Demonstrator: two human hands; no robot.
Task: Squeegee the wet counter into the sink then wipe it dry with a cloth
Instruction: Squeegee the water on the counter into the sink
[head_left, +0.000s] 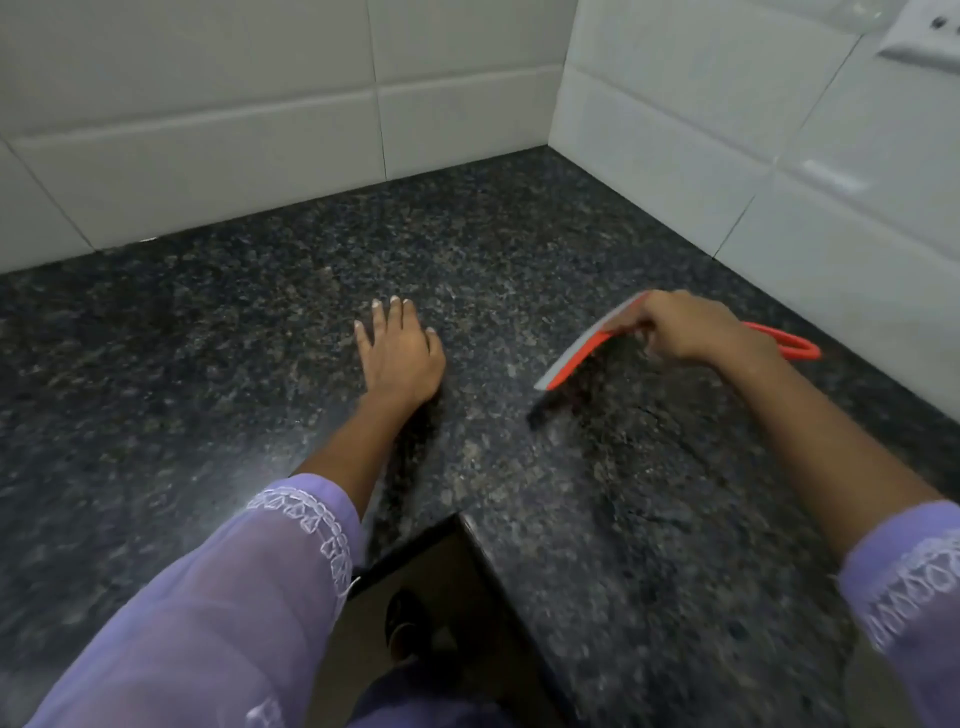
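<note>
The dark speckled granite counter (208, 338) forms an L-shaped corner under white tiles. My right hand (685, 332) grips an orange squeegee (574, 358) with a grey rubber blade. The blade is held slightly above the counter, and its looped orange handle end (795, 347) sticks out to the right of my fist. My left hand (397, 353) lies flat on the counter with fingers spread, left of the blade and apart from it. No sink or cloth is in view.
White tiled walls (260, 130) meet at the back corner. A white switch plate (919, 36) sits on the right wall, top right. The counter's inner front edge (467, 525) forms a corner near my body, with the floor and a foot below.
</note>
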